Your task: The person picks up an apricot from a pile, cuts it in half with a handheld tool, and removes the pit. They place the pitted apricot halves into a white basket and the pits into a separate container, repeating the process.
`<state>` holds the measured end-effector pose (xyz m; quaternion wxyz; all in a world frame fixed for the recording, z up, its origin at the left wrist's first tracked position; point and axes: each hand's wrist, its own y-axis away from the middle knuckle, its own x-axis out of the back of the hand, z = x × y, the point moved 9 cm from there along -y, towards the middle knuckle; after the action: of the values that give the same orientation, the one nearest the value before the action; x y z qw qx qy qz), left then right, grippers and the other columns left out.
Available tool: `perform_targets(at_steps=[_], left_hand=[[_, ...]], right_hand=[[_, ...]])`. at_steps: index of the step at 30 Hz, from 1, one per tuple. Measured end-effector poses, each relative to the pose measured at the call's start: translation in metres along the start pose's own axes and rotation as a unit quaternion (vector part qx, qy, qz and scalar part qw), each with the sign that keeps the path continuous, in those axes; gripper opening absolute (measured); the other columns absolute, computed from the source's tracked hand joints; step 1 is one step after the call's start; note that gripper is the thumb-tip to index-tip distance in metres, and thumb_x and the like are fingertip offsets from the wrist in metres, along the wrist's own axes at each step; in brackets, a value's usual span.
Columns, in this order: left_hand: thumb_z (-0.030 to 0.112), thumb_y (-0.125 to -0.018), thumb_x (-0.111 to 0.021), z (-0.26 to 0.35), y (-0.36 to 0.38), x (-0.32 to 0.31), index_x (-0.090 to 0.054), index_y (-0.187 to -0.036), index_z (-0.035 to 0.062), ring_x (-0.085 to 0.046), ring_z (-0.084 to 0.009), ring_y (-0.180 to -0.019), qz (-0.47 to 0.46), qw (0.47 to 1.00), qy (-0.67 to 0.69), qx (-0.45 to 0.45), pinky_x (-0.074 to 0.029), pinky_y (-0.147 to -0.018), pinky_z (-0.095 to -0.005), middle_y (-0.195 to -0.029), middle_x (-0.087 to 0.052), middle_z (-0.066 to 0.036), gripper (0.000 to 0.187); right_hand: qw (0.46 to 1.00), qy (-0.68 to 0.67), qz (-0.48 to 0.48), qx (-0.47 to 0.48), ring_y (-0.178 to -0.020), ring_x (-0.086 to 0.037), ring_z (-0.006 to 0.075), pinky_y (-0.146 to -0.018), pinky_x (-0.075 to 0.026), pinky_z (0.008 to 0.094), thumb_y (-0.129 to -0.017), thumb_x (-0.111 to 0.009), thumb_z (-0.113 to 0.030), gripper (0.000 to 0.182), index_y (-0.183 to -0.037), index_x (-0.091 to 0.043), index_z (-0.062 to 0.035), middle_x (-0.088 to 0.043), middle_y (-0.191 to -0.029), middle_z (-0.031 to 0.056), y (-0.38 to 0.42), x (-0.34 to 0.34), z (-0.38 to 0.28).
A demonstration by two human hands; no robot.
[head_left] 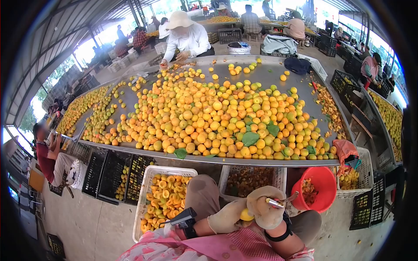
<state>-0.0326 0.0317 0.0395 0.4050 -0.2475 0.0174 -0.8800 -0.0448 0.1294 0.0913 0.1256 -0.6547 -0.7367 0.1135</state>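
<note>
Both my hands are in pale work gloves, close together above my lap. My left hand [227, 215] is closed around a yellow apricot [246, 214]. Right beside it, my right hand [264, 205] is closed on a small tool with a shiny metal end [274, 202]; its exact kind is hard to make out. To the left of my knees stands a white crate [145, 201] of halved apricots [164, 198]. A red bucket [328, 187] with orange scraps is to the right of my hands.
A metal table [261, 162] ahead bears a large heap of apricots [209, 113]. Under its edge are a white crate [281, 180] of brownish pieces and black crates [114, 176]. Across the table a person in a pale hat [180, 19] handles fruit.
</note>
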Motion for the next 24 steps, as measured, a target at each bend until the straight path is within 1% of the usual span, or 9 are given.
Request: perform_targets(at_steps=[5, 8, 13, 14, 16, 17, 21, 23, 24], left_hand=[[0.004, -0.075, -0.072, -0.005, -0.002, -0.007, -0.051, -0.116, 0.0015, -0.059, -0.0331, -0.095, -0.056, 0.991, 0.092, 0.085, -0.048, -0.083, -0.0368, -0.106, -0.058, -0.017, 0.046], [0.004, -0.077, -0.071, 0.008, -0.008, -0.003, -0.051, -0.116, 0.0015, -0.06, -0.029, -0.093, -0.052, 0.994, 0.093, 0.002, -0.049, -0.081, -0.0356, -0.105, -0.059, -0.014, 0.044], [0.0, -0.082, -0.065, 0.015, -0.019, 0.005, -0.053, -0.11, 0.0019, -0.059, -0.0188, -0.079, -0.028, 0.987, 0.159, 0.003, -0.049, -0.066, -0.0264, -0.099, -0.059, -0.01, 0.03], [0.0, -0.082, -0.065, 0.014, -0.019, 0.006, -0.053, -0.11, 0.0019, -0.059, -0.0188, -0.079, -0.029, 0.987, 0.159, 0.003, -0.049, -0.066, -0.0264, -0.099, -0.059, -0.01, 0.03], [0.0, -0.085, -0.06, -0.025, -0.004, -0.016, -0.053, -0.108, 0.0012, -0.056, -0.0149, -0.067, -0.024, 0.786, 0.557, 0.267, -0.046, -0.058, -0.0241, -0.099, -0.057, -0.009, 0.024], [0.0, -0.085, -0.06, -0.03, -0.003, -0.017, -0.053, -0.108, 0.0012, -0.056, -0.0149, -0.067, -0.023, 0.786, 0.558, 0.267, -0.046, -0.058, -0.0241, -0.099, -0.057, -0.009, 0.024], [0.003, -0.084, -0.059, -0.021, -0.01, 0.009, -0.053, -0.106, -0.0001, -0.058, -0.018, -0.065, 0.049, 0.966, 0.235, 0.097, -0.048, -0.058, -0.0277, -0.1, -0.058, -0.012, 0.023], [0.003, -0.081, -0.061, -0.01, -0.009, 0.019, -0.054, -0.105, -0.0003, -0.061, -0.0215, -0.07, 0.088, 0.993, 0.082, 0.021, -0.05, -0.062, -0.0303, -0.1, -0.058, -0.013, 0.025], [0.004, -0.08, -0.064, -0.002, -0.009, 0.022, -0.054, -0.106, -0.0006, -0.062, -0.0269, -0.076, 0.089, 0.995, -0.014, -0.052, -0.051, -0.067, -0.0341, -0.101, -0.058, -0.016, 0.028]], right_hand=[[0.994, -0.103, 0.045, -0.018, -0.081, -0.065, 0.0187, -0.071, -0.048, 0.0319, -0.07, -0.063, -0.005, 0.012, -0.082, -0.063, -0.0046, -0.069, -0.096, 0.0072, 0.003, 0.006, 0.011], [0.997, -0.016, -0.004, 0.076, -0.04, -0.031, 0.0093, -0.041, -0.028, 0.0256, -0.094, -0.043, -0.005, 0.014, -0.084, -0.052, -0.0003, -0.039, -0.054, 0.0003, 0.001, 0.0, -0.006], [0.928, -0.366, 0.069, 0.019, -0.038, -0.032, 0.0107, -0.041, -0.033, 0.0291, -0.102, -0.045, -0.024, 0.023, -0.093, -0.053, -0.0048, -0.036, -0.052, -0.002, -0.012, 0.009, -0.004], [0.899, -0.432, 0.07, 0.022, -0.047, -0.033, 0.0087, -0.045, -0.03, 0.0261, -0.098, -0.04, -0.006, 0.018, -0.091, -0.053, 0.0038, -0.04, -0.058, 0.0013, -0.013, 0.007, -0.011], [0.902, -0.427, 0.067, 0.01, -0.047, -0.033, 0.0087, -0.045, -0.03, 0.026, -0.097, -0.041, -0.005, 0.015, -0.091, -0.053, 0.0036, -0.04, -0.059, 0.0013, -0.015, 0.006, -0.009], [0.904, -0.422, 0.062, -0.003, -0.047, -0.033, 0.0088, -0.044, -0.03, 0.0259, -0.096, -0.043, -0.004, 0.013, -0.092, -0.052, 0.0035, -0.04, -0.059, 0.0013, -0.016, 0.003, -0.007], [0.941, -0.334, 0.047, 0.013, -0.04, -0.033, 0.0104, -0.042, -0.033, 0.0281, -0.103, -0.042, -0.019, 0.024, -0.085, -0.047, -0.005, -0.034, -0.053, -0.0014, -0.023, -0.006, -0.006], [0.993, -0.057, 0.04, 0.1, -0.043, -0.036, 0.0104, -0.043, -0.031, 0.0252, -0.099, -0.041, -0.006, 0.018, -0.082, -0.044, -0.0036, -0.038, -0.058, -0.0006, -0.02, -0.01, -0.013], [0.997, -0.056, 0.059, -0.006, -0.062, -0.058, 0.017, -0.055, -0.044, 0.0266, -0.084, -0.055, -0.004, 0.009, -0.08, -0.058, 0.0029, -0.064, -0.089, 0.013, -0.015, -0.005, -0.002]])
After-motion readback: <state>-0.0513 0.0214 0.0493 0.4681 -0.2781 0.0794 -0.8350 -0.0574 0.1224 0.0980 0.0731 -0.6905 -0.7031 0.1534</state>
